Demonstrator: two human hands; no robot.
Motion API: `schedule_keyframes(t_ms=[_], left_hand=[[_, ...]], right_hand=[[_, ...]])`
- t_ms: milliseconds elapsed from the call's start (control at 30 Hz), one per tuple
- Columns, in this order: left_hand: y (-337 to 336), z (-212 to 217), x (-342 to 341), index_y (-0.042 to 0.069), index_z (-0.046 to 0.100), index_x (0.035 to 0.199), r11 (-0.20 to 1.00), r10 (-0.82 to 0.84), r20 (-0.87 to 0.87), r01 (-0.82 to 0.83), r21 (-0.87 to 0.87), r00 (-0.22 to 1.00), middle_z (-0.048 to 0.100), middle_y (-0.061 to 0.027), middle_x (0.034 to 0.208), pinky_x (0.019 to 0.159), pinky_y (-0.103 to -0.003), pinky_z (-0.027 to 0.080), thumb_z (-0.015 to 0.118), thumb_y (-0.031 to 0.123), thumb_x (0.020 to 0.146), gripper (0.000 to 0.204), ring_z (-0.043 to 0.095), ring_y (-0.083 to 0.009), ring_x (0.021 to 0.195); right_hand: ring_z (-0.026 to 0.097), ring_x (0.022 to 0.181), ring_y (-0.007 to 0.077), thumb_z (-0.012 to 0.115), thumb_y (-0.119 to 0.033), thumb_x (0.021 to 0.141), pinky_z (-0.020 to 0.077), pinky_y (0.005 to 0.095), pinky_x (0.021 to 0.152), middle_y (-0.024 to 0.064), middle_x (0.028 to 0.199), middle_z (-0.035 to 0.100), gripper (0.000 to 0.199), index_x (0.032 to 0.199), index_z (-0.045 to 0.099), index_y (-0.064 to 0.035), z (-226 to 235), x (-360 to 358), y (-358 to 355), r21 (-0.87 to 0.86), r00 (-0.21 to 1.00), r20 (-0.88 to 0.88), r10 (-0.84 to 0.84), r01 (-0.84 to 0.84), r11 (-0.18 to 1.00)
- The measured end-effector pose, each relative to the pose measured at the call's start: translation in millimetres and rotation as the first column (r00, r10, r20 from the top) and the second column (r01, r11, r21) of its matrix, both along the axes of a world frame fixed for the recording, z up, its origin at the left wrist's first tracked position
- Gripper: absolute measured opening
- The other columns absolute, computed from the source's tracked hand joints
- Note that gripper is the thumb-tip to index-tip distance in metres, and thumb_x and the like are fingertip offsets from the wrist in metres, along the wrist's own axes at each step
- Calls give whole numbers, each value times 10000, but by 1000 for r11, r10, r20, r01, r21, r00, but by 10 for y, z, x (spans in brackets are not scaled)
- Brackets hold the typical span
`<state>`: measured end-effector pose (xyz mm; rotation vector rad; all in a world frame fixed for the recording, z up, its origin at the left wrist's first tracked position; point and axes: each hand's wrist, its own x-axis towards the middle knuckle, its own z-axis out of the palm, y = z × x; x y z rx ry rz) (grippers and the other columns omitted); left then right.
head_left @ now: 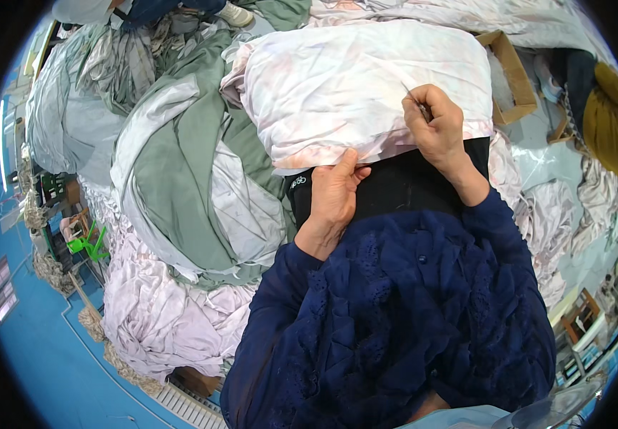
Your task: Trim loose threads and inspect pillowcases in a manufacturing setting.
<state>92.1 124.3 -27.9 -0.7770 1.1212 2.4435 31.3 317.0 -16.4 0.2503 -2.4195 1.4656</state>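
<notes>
A white cloth point(366, 86) with a faint pink and lilac pattern lies spread over my lap, its near edge crossing my black trousers. My left hand point(336, 193) is closed on that near edge, thumb on top, pinching the cloth. My right hand point(435, 129) hovers just above the cloth, right of the left hand, its fingers curled into a fist-like grip. Something small, dark and thin shows between those fingers, pointing up and left; its kind is too small to make out.
At my left, a green and white heap of cloth point(187, 164) rests above a pale pink pile point(173, 307). A cardboard box point(512, 79) stands at the right, with an ochre cloth point(612, 121) beyond. Another person's shoe point(235, 14) is at the top. A bright green object point(89, 243) sits far left.
</notes>
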Motion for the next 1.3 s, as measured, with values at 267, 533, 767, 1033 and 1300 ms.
schedule_keyframes(t_ms=[267, 533, 767, 1033, 1300], left_hand=[[-16, -42, 0, 48, 598, 1106, 1000, 15, 51, -16, 4, 999, 649, -42, 1003, 727, -327, 512, 639, 129, 920, 206, 620, -167, 860], [4, -16, -30, 55, 585, 1113, 1000, 26, 87, -25, -20, 996, 638, -41, 1018, 743, -329, 504, 646, 129, 916, 220, 609, -164, 869], [49, 8, -85, 60, 590, 1097, 1000, 26, 117, -27, 7, 993, 635, -33, 1005, 746, -327, 499, 644, 134, 918, 201, 602, -158, 871], [64, 14, -127, 35, 595, 1080, 998, 58, 147, -58, -2, 987, 639, -49, 1021, 750, -332, 502, 627, 151, 931, 191, 612, -171, 918], [245, 67, -272, -6, 599, 1068, 972, -57, 204, 101, -214, 977, 658, -89, 958, 662, -313, 516, 680, 176, 895, 264, 668, -216, 823]], right_hand=[[491, 545, 67, 537, -116, 956, 359, 210, 492, 3, 676, 543, 79, 942, 527, -39, -19, 26, 147, -673, 721, 467, 512, -86, 735], [405, 497, 158, 548, -8, 914, 359, 283, 496, 83, 618, 406, 48, 925, 527, -49, -32, -84, 1005, 269, 998, -55, -6, 21, 963], [569, 686, 124, 621, -91, 911, 468, 256, 636, 57, 816, 608, 124, 1026, 599, -49, 99, -343, 2087, 367, 883, -329, -336, 447, 816], [577, 682, 96, 569, -228, 947, 476, 240, 663, 31, 910, 667, 255, 1137, 638, -73, -466, -829, 3981, 586, 762, -80, -643, 558, 588], [581, 771, 46, 497, 30, 896, 459, 191, 668, 12, 1164, 658, 412, 1280, 588, -91, -247, -771, 2298, 94, 978, 42, -204, 199, 975]])
